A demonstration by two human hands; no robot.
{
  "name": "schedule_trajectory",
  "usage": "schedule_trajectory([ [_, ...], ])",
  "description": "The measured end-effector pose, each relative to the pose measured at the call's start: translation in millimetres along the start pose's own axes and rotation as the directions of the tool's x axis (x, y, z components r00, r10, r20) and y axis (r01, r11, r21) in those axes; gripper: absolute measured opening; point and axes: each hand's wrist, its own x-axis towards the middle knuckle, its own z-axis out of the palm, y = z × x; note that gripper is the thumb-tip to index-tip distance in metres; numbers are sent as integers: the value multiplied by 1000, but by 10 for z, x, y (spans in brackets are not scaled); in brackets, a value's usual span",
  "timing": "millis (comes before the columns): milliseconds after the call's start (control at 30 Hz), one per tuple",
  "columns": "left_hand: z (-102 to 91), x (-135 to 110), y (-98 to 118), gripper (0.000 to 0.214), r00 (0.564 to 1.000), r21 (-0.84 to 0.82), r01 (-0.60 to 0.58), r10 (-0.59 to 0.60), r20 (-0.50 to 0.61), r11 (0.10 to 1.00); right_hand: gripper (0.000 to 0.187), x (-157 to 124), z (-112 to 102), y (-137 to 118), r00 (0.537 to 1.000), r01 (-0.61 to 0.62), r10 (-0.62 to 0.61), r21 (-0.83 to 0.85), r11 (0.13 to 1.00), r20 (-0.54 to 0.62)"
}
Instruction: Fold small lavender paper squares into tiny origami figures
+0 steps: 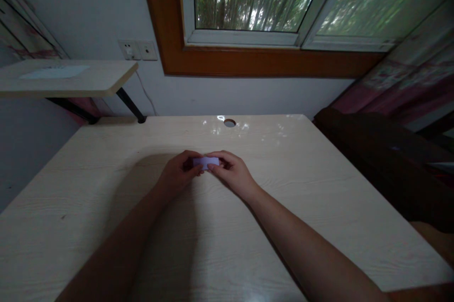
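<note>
Running lengthwise from left hand (177, 171) to right hand (236, 172): a pale strip (205, 162).

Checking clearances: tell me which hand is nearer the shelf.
Left. The left hand is right of the shelf and lower in view; the right hand sits farther right.

Wood-framed window (248, 1), wall sockets (147, 50), raised shelf (106, 75) bearing apparently paper (55, 72)

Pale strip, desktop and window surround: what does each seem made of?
Pale strip: likely paper or thin card, matte; its face shows no shine.
Desktop: probably wood-look laminate, slightly glossy, given faint grain and bright reflections near its far edge.
Window surround: perhaps stained or painted wood, from its brown colour; no clear grain confirms it.
</note>
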Motion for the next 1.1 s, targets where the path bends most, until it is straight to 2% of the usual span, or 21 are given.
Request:
schedule_trajectory([
  [367, 15, 5, -26, 33, 1000, 13, -5, 5, -10, 1000, 33, -9, 10, 26, 999, -28, 28, 20, 999, 21],
  [567, 6, -2, -16, 31, 998, 121, -40, 45, -36, 992, 37, -9, 24, -8, 999, -38, 37, 45, 998, 31],
  [733, 13, -7, -17, 31, 996, 213, -83, 90, -25, 974, 26, -12, 36, -20, 1000, -10, 9, 35, 999, 17],
  [900, 14, -11, -26, 29, 995, 271, -97, 100, 6, 958, 14, -5, 16, -67, 997, 68, -66, -72, 995, 26],
  [1100, 12, -15, -1, 31, 998, 253, -69, 65, 23, 965, 11, 4, -7, -83, 995, 100, -96, -126, 987, 41],
])
